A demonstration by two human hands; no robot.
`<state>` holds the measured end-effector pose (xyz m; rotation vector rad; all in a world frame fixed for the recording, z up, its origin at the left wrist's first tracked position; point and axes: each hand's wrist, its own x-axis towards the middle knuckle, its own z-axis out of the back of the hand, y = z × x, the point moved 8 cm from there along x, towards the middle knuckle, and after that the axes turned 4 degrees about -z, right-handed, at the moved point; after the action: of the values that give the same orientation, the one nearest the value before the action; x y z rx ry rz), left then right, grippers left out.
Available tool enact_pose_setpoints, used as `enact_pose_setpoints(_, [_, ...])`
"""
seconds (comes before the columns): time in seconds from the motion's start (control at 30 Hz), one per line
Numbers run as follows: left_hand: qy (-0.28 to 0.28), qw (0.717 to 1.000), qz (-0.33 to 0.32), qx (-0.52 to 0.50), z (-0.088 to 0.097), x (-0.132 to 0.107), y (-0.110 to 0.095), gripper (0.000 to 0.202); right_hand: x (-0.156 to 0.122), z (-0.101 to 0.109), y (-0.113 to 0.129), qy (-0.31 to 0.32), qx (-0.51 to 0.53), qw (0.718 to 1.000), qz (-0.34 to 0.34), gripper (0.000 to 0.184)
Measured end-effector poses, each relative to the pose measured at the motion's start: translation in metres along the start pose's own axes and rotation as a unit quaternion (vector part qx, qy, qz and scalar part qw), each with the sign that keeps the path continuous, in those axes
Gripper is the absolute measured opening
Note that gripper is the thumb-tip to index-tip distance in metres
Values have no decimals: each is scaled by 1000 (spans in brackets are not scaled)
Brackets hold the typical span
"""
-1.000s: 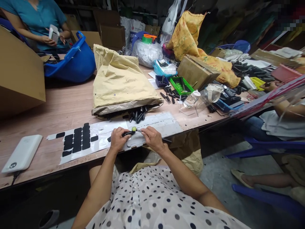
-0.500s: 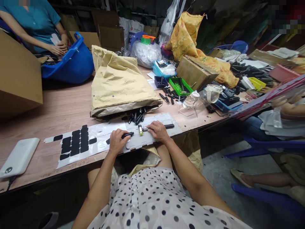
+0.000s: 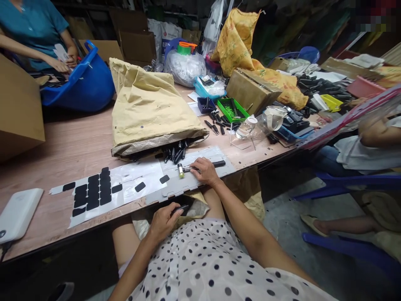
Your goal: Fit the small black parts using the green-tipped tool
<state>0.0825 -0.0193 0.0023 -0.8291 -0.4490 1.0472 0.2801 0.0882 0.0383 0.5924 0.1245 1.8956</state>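
My left hand (image 3: 165, 220) is below the table edge, over the mouth of a tan sack (image 3: 199, 205) at my lap. Its fingers are closed around a slim black piece (image 3: 181, 207), whose exact kind I cannot make out. On the grey board (image 3: 194, 184), my right hand (image 3: 205, 170) grips the shaft of a small hammer (image 3: 218, 163). The hammer lies flat, its yellow-tipped head pointing left. Just behind it, several black pen-shaped parts (image 3: 175, 154) spill from a large tan paper sack (image 3: 150, 108). Rounded black patches (image 3: 99, 188) lie on a white sheet (image 3: 125, 175) at left.
A white power bank (image 3: 20, 213) sits at the table's left. Farther back are a blue basin (image 3: 84, 83), a green tray (image 3: 233, 109), a clear jar (image 3: 246, 128) and a cardboard box (image 3: 252, 90). One person sits behind the basin, another at the right.
My left hand has moved from the board down over the sack at my lap, still holding the black piece. My right hand stays on the hammer. The view has shifted slightly.
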Motion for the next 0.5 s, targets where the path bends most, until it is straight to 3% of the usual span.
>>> enact_pose_setpoints(0.13, [-20,995,69,65,-18,-5,48,19,1,0,1,-5,0,1000,4,12])
enact_pose_setpoints(0.23, [-12,990,97,101,-19,-5,63,9,1,0,1,-6,-3,1000,2,12])
enact_pose_setpoints(0.3, [30,988,115,96,-19,-5,55,8,1,-1,1,-5,-4,1000,0,12])
enact_pose_setpoints(0.4, [120,987,106,19,-14,2,22,14,1,-2,1,-6,-1,1000,0,11])
enact_pose_setpoints(0.43, [132,986,97,-17,-9,8,9,19,1,-2,1,-8,0,1000,1,11])
enact_pose_setpoints(0.5, [90,990,82,-65,14,29,-10,27,0,-2,0,-10,4,1000,0,12])
